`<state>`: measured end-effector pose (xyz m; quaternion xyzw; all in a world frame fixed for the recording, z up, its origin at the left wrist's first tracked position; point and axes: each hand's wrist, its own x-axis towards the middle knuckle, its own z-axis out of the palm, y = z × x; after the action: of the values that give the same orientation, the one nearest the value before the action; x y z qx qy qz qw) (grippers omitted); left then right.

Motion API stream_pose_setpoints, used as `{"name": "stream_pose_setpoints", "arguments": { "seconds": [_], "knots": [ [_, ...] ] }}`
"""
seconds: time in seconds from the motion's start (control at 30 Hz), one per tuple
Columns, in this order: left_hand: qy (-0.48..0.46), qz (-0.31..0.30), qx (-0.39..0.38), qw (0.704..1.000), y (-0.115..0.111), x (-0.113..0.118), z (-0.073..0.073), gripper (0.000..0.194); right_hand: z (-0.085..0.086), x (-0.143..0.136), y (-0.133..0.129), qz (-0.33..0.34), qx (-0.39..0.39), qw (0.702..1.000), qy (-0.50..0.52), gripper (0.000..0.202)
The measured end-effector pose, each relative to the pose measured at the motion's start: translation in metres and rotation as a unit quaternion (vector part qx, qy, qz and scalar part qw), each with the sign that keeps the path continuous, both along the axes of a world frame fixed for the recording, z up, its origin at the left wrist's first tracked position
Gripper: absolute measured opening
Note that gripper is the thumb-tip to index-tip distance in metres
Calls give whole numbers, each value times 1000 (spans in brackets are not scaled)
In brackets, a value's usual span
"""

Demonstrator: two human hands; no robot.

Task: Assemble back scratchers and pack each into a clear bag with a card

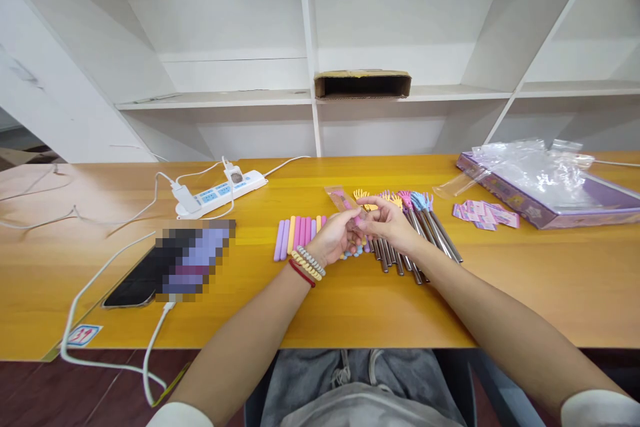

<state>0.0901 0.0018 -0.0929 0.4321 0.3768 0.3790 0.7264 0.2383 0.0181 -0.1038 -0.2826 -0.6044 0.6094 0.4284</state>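
Note:
A narrow clear plastic bag point(336, 195) with something pink inside sticks out beyond my fingers above the table. My left hand point(337, 239) is closed on its near end from the left. From the right, my right hand point(393, 223) pinches the same end between thumb and fingers. Beneath and right of my hands lie several back scratchers point(440, 233) with metal rods and yellow, pink and blue hand-shaped heads. Left of my left wrist is a row of purple, yellow and pink handle sleeves point(295, 235); my hands partly cover the row.
On the right, a purple box lid point(545, 217) holds clear plastic bags point(540, 170), beside small pink printed cards point(484, 215). A white power strip point(225, 192), cables and a phone point(135, 277) lie on the left. A cardboard box point(363, 85) sits on the shelf behind.

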Motion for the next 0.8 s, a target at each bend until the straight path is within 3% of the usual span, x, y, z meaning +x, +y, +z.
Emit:
{"name": "stream_pose_setpoints", "arguments": {
  "seconds": [0.53, 0.8],
  "knots": [
    [48, 8, -55, 997, -2, 2, 3, 43, -3, 5, 10, -15, -24, 1000, -12, 44],
    [63, 22, -61, 996, 0, 0, 1, 33, -1, 6, 10, 11, -26, 999, -14, 43]
  ]
}}
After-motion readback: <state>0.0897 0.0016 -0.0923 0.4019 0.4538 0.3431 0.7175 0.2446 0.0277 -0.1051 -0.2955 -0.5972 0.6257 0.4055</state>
